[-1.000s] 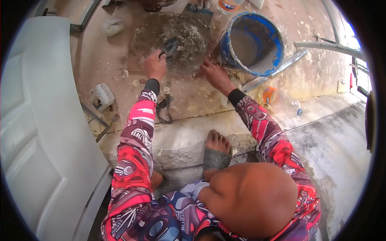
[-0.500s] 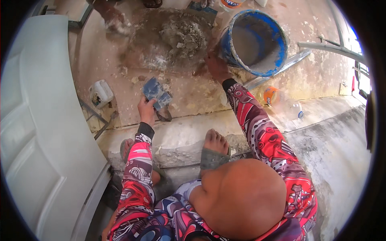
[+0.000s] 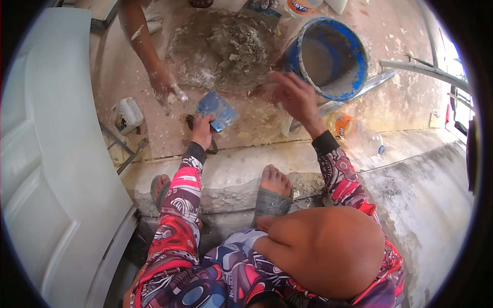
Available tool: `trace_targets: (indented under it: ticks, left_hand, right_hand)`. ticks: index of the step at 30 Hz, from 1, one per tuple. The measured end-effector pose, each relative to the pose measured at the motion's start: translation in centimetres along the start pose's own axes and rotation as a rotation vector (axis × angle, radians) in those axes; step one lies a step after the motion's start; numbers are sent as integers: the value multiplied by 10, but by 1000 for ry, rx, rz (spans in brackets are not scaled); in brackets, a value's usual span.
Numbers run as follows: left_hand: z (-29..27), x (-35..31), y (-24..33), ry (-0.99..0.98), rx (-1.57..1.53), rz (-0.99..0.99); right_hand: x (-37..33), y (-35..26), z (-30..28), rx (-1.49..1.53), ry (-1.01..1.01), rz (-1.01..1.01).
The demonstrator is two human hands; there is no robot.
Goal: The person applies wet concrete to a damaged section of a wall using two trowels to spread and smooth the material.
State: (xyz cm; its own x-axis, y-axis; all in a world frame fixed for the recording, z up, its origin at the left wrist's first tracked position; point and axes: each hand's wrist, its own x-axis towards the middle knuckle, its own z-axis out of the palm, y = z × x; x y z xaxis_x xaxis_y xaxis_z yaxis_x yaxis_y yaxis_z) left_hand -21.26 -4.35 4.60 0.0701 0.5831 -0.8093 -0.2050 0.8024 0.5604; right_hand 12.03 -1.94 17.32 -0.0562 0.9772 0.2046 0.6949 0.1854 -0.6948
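My left hand (image 3: 203, 131) grips a flat blue plastic scraper (image 3: 216, 109) smeared with grey, held low over the stained floor. A dark strap-like piece lies beside that wrist. My right hand (image 3: 302, 102) is raised just left of the blue bucket (image 3: 363, 66), its fingers stretched out and a little blurred, with nothing seen in them. Inside the bucket is grey liquid. Beyond my hands, a heap of wet grey mortar (image 3: 241, 49) lies on a wet patch. Another person's hand (image 3: 165, 86), whitened at the fingers, reaches in from the upper left near the scraper.
A white panelled door (image 3: 46, 128) stands along my left side. Near it are a dirty white container (image 3: 128, 114) and a metal frame (image 3: 131, 154). A clear plastic bottle (image 3: 362, 134) lies on the right, before a concrete ledge (image 3: 231, 185). Metal bars (image 3: 377, 78) lie by the bucket.
My right hand has lifted off the floor beside the bucket and come back toward me. The scraper has shifted right and turned. The other person's hand has moved nearer to it.
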Motion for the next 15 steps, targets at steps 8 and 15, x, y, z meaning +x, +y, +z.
trace_targets:
  ticks: [8,15]
  left_hand:
    - [57,-22,33,83,-20,170]
    - [60,-19,62,270,-30,280]
  right_hand:
    - [-13,53,-68,-294,458,164]
    - [-26,47,-72,-354,501,185]
